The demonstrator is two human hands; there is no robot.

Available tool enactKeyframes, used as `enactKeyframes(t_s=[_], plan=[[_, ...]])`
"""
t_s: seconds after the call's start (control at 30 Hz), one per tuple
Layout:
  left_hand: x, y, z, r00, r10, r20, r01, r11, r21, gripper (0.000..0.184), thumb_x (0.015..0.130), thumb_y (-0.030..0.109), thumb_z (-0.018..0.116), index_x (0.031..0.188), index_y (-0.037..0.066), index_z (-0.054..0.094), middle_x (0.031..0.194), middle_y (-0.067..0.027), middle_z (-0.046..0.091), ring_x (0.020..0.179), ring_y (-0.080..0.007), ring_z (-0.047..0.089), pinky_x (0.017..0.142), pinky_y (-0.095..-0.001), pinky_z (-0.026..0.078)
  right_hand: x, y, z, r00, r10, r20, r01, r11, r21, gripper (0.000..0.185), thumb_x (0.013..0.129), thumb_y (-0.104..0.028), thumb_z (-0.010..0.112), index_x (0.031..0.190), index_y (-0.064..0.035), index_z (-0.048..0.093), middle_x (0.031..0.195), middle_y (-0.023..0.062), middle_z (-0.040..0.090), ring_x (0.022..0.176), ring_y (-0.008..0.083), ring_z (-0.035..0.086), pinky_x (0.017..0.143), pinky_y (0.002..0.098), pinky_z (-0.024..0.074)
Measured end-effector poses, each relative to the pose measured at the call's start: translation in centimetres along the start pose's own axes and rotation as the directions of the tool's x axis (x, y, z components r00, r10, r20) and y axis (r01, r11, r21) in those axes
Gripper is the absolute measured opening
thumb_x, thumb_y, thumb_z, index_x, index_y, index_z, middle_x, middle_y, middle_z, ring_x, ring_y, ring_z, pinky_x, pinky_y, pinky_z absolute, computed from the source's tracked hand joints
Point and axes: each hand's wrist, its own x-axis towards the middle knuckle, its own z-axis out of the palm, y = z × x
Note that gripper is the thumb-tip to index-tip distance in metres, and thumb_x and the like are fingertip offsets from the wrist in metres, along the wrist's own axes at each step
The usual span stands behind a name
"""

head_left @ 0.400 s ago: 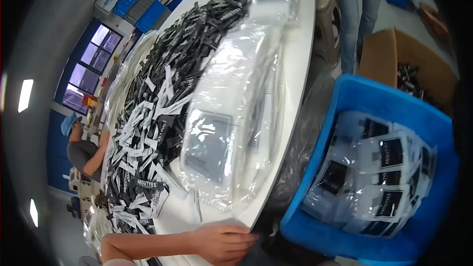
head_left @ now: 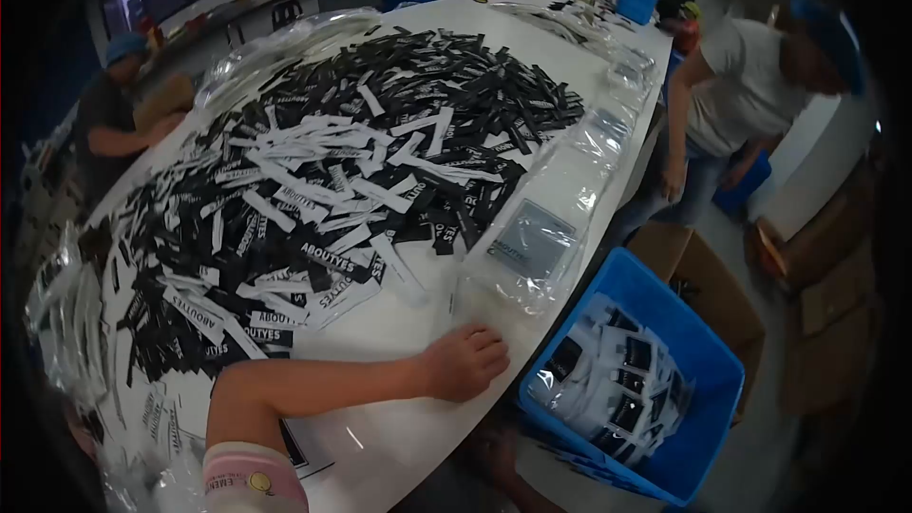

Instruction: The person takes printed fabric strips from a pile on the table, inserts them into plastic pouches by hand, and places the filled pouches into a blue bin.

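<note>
My left hand [head_left: 467,363] rests on the white table [head_left: 389,437] near its edge, fingers curled and nothing visible in them. Just beyond it lie clear plastic bags [head_left: 537,242] with grey printed panels. A wide heap of black and white strips [head_left: 313,195], many printed ABOUTYES, covers much of the table to the left. Below the table edge, in shadow, is my right hand [head_left: 496,456], near the blue bin [head_left: 698,446]; its fingers are too dark to read. The bin holds clear packets with black labels [head_left: 627,380].
Behind the bin stands an open cardboard box [head_left: 731,299]. A person in a light shirt [head_left: 750,85] stands at the right; another person [head_left: 119,123] works across the table at the left. More plastic sheets [head_left: 66,313] lie along the table's left side.
The view has turned and levelled, bringing more of the table and the person at the right into sight. My left hand now lies on the tabletop instead of at its corner.
</note>
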Motion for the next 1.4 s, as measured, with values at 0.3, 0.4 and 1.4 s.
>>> enactKeyframes(t_s=[0.3,0.4,1.4], plan=[[-8.0,-11.7,-9.2,0.895,-0.389,0.219,0.053,0.581,0.812,0.046,0.083,0.034,0.05,0.121,0.009,0.051,0.135,-0.013,0.039,0.127,-0.0287,0.032,0.106,-0.054,0.015,4.5,-19.6,-12.2,0.681,-0.73,0.049,0.717,0.652,-0.247,0.02,0.063,-0.005,0.072,0.076,-0.0073,0.056,0.069,0.009,0.048,0.062,0.0249,0.049,0.051,0.0336,0.0387],[-10.4,-14.0,-13.9,0.848,-0.519,0.103,0.253,0.57,0.782,0.038,0.083,0.024,0.05,0.118,0.01,0.053,0.136,-0.0122,0.037,0.129,-0.0291,0.029,0.107,-0.0531,0.015,16.6,-24.6,-9.4,0.504,-0.86,0.08,0.828,0.455,-0.328,0.026,0.064,-0.008,0.072,0.084,-0.0064,0.055,0.078,0.011,0.054,0.072,0.0292,0.055,0.058,0.0366,0.0438],[-19.7,21.2,-10.0,0.222,-0.881,-0.418,0.943,0.085,0.322,0.04,0.085,0.031,0.051,0.117,0.008,0.055,0.126,-0.0199,0.044,0.12,-0.0371,0.034,0.102,-0.0493,0.022,12.3,-33.5,8.5,0.506,-0.836,0.21,0.855,0.519,0.003,0.028,0.073,-0.018,0.065,0.095,-0.0018,0.058,0.093,0.0166,0.057,0.092,0.0352,0.055,0.078,0.0427,0.0458]])
